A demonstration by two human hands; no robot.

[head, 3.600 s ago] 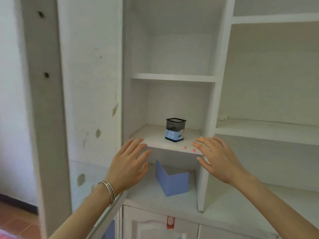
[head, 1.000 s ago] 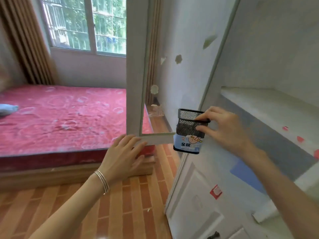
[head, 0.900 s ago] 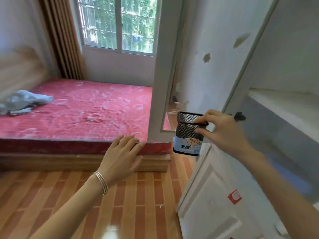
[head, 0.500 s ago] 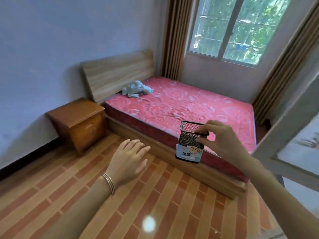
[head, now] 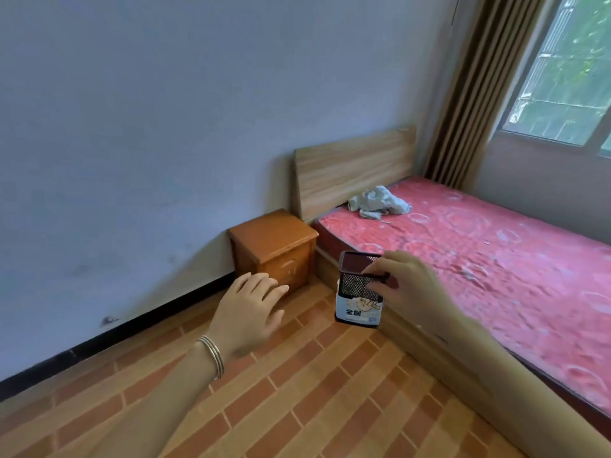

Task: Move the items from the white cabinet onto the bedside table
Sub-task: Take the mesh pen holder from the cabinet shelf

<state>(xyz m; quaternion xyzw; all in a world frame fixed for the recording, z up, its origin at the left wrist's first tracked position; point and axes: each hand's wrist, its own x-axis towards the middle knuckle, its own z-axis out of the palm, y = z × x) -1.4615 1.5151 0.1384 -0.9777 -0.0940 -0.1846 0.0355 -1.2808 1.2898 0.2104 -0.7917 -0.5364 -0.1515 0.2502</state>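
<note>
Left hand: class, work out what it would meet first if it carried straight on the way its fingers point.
Probably the bedside table: the left hand points its straight fingers at the drawer front, and nothing shows between them. Depth is unclear; the table stands farther off.

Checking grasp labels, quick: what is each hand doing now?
Left hand: open, holding nothing.
Right hand: pinching the rim of the square black wire-mesh pen holder.
</note>
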